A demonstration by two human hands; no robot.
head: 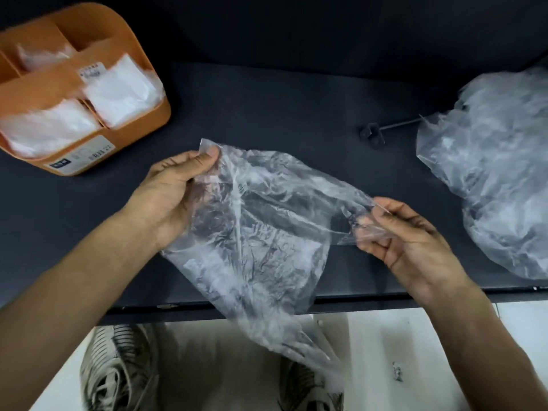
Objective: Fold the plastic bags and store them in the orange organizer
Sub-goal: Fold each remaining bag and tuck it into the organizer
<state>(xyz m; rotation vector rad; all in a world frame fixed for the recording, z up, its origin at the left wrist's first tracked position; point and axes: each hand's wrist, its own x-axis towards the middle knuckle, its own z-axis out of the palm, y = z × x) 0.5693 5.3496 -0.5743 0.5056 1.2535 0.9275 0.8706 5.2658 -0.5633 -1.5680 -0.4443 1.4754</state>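
A crumpled clear plastic bag (261,232) hangs spread between both hands above the front of the dark table (267,108). My left hand (175,191) pinches its upper left corner between thumb and fingers. My right hand (406,241) pinches the bag's right edge. The bag's lower end droops past the table's front edge. The orange organizer (139,120) stands at the far left, with folded white bags (118,87) in its compartments.
A heap of loose clear plastic bags (498,173) lies at the right side of the table. A small black bracket with a thin rod (373,134) lies beside that heap. Two shoes (118,372) show on the pale floor below the table edge.
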